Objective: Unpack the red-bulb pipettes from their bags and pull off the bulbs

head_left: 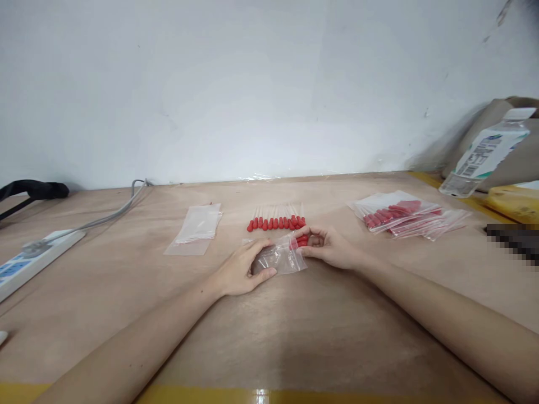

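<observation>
Several red-ended pieces are being pinched by the right hand at the right end of a clear bag, which is being steadied, long axis crosswise, by the loosely spread left hand.

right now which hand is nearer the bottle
Right: the right hand is left of the bottle, apart from it; the left hand is farther left, at a clear bag.
</observation>
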Demonstrator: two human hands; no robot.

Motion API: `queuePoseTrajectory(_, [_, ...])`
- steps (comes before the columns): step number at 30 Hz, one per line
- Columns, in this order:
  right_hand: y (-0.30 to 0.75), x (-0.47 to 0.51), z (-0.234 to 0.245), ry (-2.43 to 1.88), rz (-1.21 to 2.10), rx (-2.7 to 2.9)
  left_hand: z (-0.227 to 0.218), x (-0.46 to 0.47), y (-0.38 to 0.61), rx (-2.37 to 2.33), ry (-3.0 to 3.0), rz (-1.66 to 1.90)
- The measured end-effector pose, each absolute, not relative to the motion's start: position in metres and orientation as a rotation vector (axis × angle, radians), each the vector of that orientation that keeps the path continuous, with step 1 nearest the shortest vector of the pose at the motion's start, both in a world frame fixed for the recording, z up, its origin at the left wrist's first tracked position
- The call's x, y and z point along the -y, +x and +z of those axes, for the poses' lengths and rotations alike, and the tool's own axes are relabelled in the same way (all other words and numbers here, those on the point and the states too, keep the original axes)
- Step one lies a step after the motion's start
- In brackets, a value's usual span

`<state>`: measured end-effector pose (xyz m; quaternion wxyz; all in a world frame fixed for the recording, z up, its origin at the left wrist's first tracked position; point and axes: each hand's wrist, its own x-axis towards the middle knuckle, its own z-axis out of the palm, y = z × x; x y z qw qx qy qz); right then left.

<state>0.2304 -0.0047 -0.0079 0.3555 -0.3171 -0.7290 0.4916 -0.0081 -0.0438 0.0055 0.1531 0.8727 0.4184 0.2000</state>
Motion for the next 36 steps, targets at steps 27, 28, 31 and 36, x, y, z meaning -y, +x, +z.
queuePoseTrajectory(27, [0.269, -0.039, -0.012, -1.068, -0.075, 1.939, 0.011, 0.044, -0.006, -1.007, 2.739, 0.166])
queuePoseTrajectory(28, [0.267, -0.039, -0.013, -1.068, -0.095, 1.992, 0.011, 0.045, -0.005, -1.055, 2.727, 0.155])
queuePoseTrajectory(31, [0.264, -0.040, -0.015, -1.082, -0.104, 2.088, 0.010, 0.047, -0.002, -1.163, 2.699, 0.150])
queuePoseTrajectory(36, [0.260, -0.040, -0.019, -1.075, 0.017, 2.134, 0.008, 0.049, -0.001, -1.185, 2.690, 0.205])
